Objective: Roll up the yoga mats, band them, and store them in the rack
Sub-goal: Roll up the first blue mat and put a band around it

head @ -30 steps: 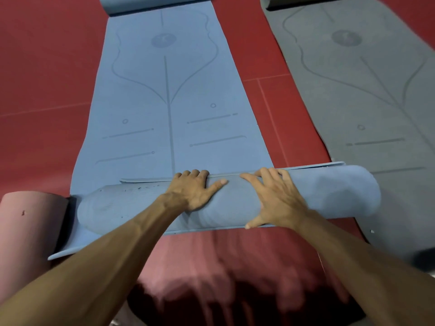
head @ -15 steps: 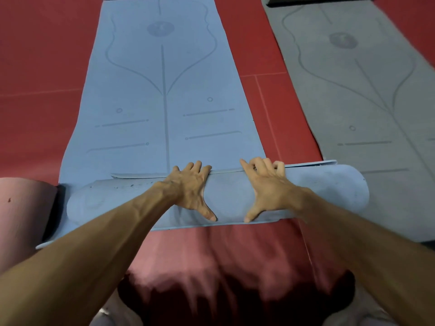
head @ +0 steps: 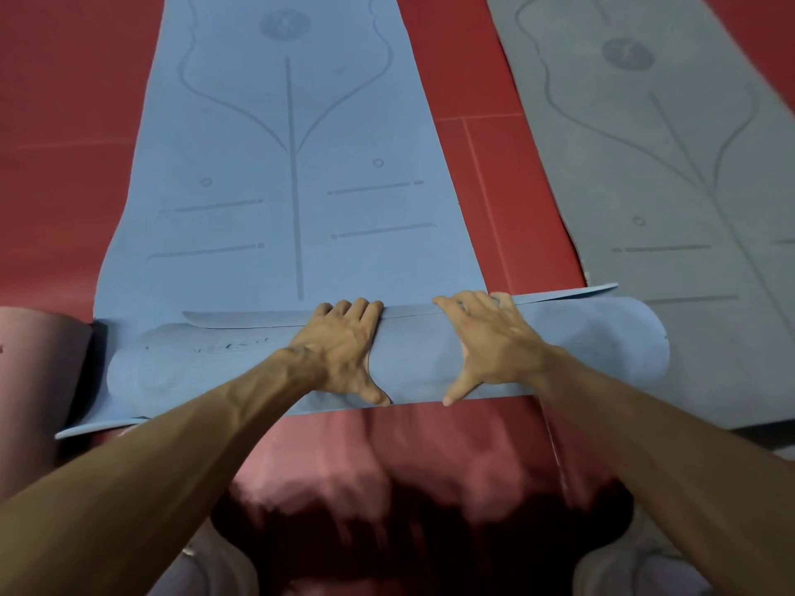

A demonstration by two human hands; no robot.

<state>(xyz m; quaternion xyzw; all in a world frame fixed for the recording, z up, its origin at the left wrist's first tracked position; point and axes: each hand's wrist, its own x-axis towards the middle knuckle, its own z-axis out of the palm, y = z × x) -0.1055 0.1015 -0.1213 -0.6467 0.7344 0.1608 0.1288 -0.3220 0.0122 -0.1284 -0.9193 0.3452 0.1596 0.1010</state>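
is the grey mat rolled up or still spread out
Spread out. The grey mat lies flat on the red floor, its printed lines showing; its far end is out of frame. Only the blue mat is partly rolled.

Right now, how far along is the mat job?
Done: nothing banded or racked in view. In hand: left hand and right hand press the blue mat's roll, most of it still flat. Left: grey mat lies unrolled; bands and rack unseen.

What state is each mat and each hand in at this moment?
blue mat: partly rolled, far part flat on the floor.
blue roll: skewed, layers offset at the ends.
grey mat: unrolled, flat.
pink mat: rolled.
left hand: open, pressing the roll.
right hand: open, pressing the roll.
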